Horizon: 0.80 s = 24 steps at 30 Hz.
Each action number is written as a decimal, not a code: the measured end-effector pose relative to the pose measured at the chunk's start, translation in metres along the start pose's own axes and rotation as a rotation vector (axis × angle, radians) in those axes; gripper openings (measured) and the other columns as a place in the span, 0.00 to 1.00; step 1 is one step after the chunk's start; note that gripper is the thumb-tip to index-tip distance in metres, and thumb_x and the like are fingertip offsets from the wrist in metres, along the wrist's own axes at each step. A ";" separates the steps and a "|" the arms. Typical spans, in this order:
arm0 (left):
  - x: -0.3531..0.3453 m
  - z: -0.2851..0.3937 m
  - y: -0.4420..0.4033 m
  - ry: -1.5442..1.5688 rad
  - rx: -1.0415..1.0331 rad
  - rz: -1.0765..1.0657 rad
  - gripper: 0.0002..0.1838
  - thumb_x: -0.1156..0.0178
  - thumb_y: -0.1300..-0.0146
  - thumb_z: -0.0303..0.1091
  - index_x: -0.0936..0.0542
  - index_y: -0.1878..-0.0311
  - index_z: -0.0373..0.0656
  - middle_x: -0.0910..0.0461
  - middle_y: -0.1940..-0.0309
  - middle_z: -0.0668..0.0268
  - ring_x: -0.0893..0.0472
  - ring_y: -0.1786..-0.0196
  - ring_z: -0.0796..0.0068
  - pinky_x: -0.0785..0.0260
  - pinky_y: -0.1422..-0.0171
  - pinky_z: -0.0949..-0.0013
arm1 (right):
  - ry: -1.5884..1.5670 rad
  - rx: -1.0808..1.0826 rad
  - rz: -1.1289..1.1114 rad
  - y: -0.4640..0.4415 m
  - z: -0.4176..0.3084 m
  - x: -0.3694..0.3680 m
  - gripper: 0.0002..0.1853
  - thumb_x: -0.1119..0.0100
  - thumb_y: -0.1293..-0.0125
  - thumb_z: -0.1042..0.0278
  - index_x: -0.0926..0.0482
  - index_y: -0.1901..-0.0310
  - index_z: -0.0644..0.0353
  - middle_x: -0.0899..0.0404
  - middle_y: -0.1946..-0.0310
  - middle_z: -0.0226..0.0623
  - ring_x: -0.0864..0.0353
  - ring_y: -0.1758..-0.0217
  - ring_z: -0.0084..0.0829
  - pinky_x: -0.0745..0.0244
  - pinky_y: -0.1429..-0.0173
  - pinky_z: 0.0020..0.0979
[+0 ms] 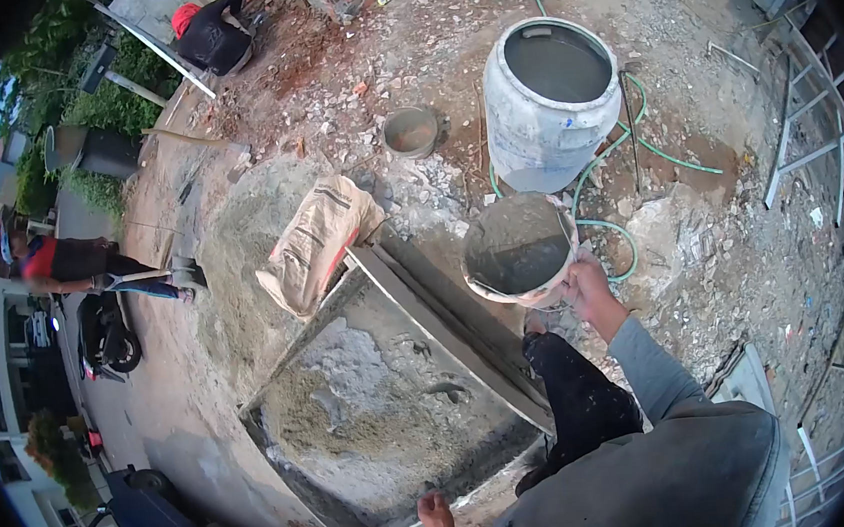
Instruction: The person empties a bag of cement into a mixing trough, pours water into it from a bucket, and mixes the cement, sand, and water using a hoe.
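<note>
My right hand (pixel 585 286) is closed on the near right edge of a bucket (pixel 520 293). Whether its fingers hold the rim or a handle is hard to make out. Wet grey contents, smooth on top, show inside the bucket. Down at the bottom, my left hand (pixel 437 516) is curled closed with nothing visible in it, close to the near edge of a shallow mixing trough (pixel 445 302). Inside the trough lie sandy mix (pixel 325 413) and a pale grey powder heap (pixel 350 360), with wet grey patches around them.
A large white barrel (pixel 542 143) of greyish water stands beyond the bucket, a green hose (pixel 631 245) around it. A paper sack (pixel 324 237) lies at the trough's far corner beside a sand pile (pixel 250 248). Another pail (pixel 411 132) sits on rubble. Two other people work farther off, one with a shovel (pixel 182 272).
</note>
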<state>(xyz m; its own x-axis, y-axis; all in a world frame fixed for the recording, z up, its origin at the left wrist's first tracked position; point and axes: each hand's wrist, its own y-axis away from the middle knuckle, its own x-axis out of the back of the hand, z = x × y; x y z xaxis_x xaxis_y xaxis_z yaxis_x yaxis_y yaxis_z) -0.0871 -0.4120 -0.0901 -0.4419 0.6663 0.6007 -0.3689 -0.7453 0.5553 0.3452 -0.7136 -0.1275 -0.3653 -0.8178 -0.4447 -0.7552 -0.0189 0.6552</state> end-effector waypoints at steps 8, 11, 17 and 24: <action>-0.031 0.160 -0.018 -0.008 0.037 -0.186 0.11 0.42 0.41 0.33 0.22 0.58 0.38 0.19 0.67 0.64 0.22 0.66 0.78 0.30 0.62 0.74 | -0.165 0.292 0.004 0.004 -0.177 -0.051 0.22 0.64 0.54 0.86 0.31 0.55 0.62 0.25 0.59 0.38 0.24 0.54 0.32 0.29 0.43 0.43; -0.033 0.148 -0.020 0.155 0.127 -0.198 0.11 0.42 0.40 0.35 0.22 0.57 0.40 0.18 0.65 0.65 0.21 0.65 0.77 0.29 0.61 0.73 | -0.202 0.462 -0.040 -0.016 -0.225 -0.068 0.17 0.63 0.52 0.85 0.32 0.59 0.62 0.26 0.60 0.39 0.24 0.56 0.32 0.28 0.44 0.41; -0.048 0.099 -0.016 0.245 0.371 -0.332 0.08 0.44 0.39 0.35 0.23 0.61 0.43 0.19 0.66 0.68 0.21 0.66 0.75 0.29 0.61 0.70 | -0.135 0.555 0.066 -0.087 -0.296 -0.106 0.13 0.60 0.51 0.85 0.32 0.65 0.57 0.29 0.72 0.29 0.30 0.71 0.21 0.29 0.61 0.29; -0.081 0.105 -0.035 0.262 0.448 -0.369 0.08 0.46 0.39 0.35 0.24 0.59 0.44 0.19 0.66 0.68 0.21 0.65 0.74 0.30 0.60 0.68 | -0.193 0.581 0.144 -0.168 -0.323 -0.135 0.10 0.56 0.52 0.83 0.31 0.68 0.58 0.29 0.76 0.31 0.31 0.80 0.21 0.38 0.79 0.26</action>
<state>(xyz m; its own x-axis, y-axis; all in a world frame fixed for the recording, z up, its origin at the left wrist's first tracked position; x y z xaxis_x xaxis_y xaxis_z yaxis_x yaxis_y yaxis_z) 0.0480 -0.4373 -0.0981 -0.5572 0.8072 0.1948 -0.1825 -0.3479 0.9196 0.6970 -0.7857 0.0200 -0.5361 -0.6690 -0.5148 -0.8437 0.4437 0.3021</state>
